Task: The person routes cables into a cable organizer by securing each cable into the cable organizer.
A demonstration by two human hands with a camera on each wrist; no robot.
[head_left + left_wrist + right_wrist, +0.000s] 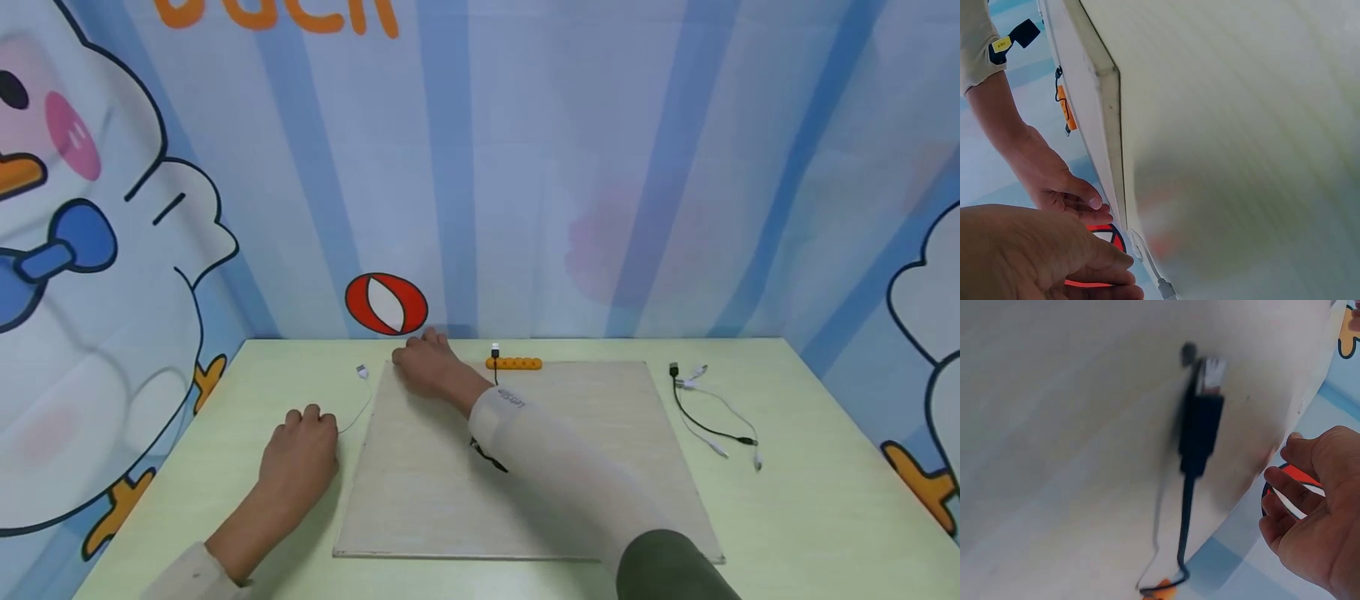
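Observation:
My left hand (300, 450) is low over the table left of the board, fingers relaxed, beside a white USB cable (360, 415). In the left wrist view, the cable (1152, 262) lies just past the fingertips and no object shows in that hand (1041, 253). My right hand (435, 368) reaches across to the board's far left corner. Its fingers are loosely bent and hold nothing in the right wrist view, near the board's edge. A black USB cable (495, 353) lies by an orange cable holder (517, 363), partly hidden under the right arm; its black plug (1200, 428) shows up close.
A flat wooden board (420, 508) covers the middle of the pale table (810, 533). Several black and white cables (716, 417) lie loosely at the right of it. A printed cloth backdrop (540, 167) stands behind the table's far edge.

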